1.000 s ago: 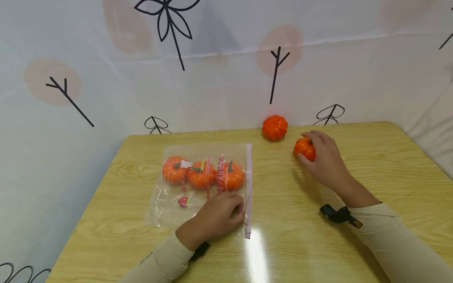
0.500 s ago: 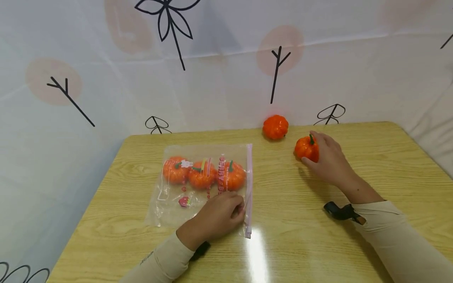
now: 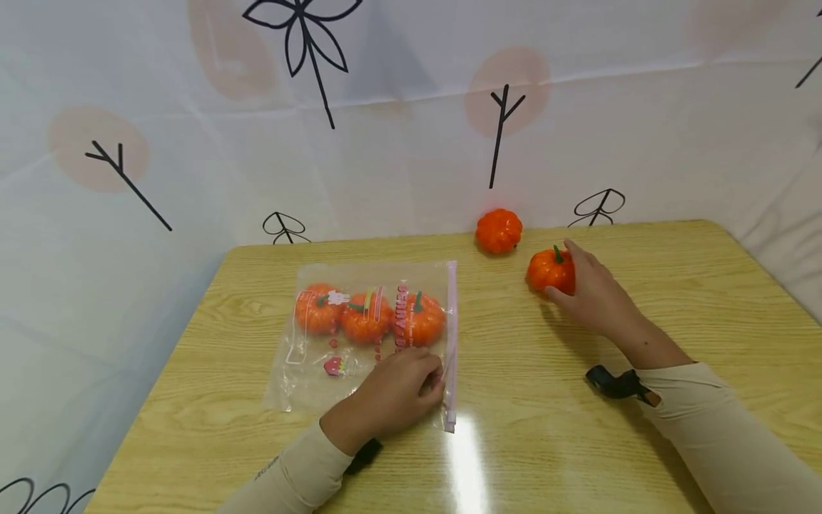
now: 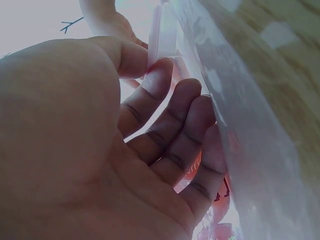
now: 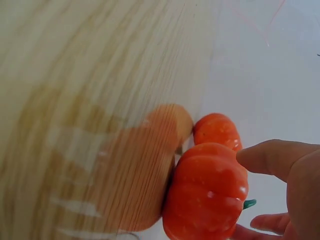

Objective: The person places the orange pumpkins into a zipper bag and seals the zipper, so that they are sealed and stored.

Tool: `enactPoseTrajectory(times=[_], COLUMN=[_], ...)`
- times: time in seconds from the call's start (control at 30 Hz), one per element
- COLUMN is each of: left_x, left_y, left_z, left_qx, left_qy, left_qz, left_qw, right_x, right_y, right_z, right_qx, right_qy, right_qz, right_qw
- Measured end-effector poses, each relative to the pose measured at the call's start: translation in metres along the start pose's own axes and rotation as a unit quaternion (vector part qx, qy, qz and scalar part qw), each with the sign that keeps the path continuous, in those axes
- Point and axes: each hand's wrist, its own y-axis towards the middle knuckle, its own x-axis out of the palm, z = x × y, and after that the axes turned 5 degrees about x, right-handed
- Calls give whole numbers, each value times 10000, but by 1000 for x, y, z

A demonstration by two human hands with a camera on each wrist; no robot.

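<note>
My left hand [image 3: 398,392] lies at the open-end side of a clear printed zip bag [image 3: 308,389], thumb and forefinger pinching its pale pink zip strip [image 4: 156,35]. Inside the bag, three small orange pumpkins sit in a row, the nearest to the zip being a pumpkin [image 3: 420,321] with a green stem. My right hand [image 3: 597,296] is beside another orange pumpkin [image 3: 549,271] standing on the table, stem up. In the right wrist view the thumb tip is right at the side of this pumpkin [image 5: 205,190], with the other fingers extended behind it.
One more orange pumpkin [image 3: 499,232] lies tipped at the back edge of the wooden table [image 3: 507,400]. A white cloth [image 3: 398,164] with printed plants hangs right behind and at the left. Black straps [image 3: 616,383] circle the wrists.
The right fingers have slid back off the top of the pumpkin, which now shows more and sits slightly farther left of the hand. The left hand and bag have stayed still.
</note>
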Motion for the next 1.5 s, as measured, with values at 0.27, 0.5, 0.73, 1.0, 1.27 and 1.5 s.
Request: enactPoseTrajectory(times=[0.27,0.5,0.73,1.0,1.27,1.5], left_x=[0,1,1,1,-1,0], left_y=[0,0,-1,0,-1,-1], left_z=[0,0,0,1,2,2], left_qx=[9,-5,-17,-37,-126,-154], left_qy=[-23,-29,-17,14,9,-6], left_qz=[52,34,21,6,-80,-88], left_qw=[10000,10000,10000,10000,9999,9998], right_x=[1,4,8,12,14,19], right_y=[-1,-4,-7,-8,-12,-17], right_z=[-4,-8,-12,-15,-20,-25], right_qx=[-256,-505,-552,-536,-645,-776], right_qy=[-180,-155,27,122,171,250], right_qz=[44,126,-54,-275,-348,-405], right_qw=[9995,9985,9985,9981,9972,9958])
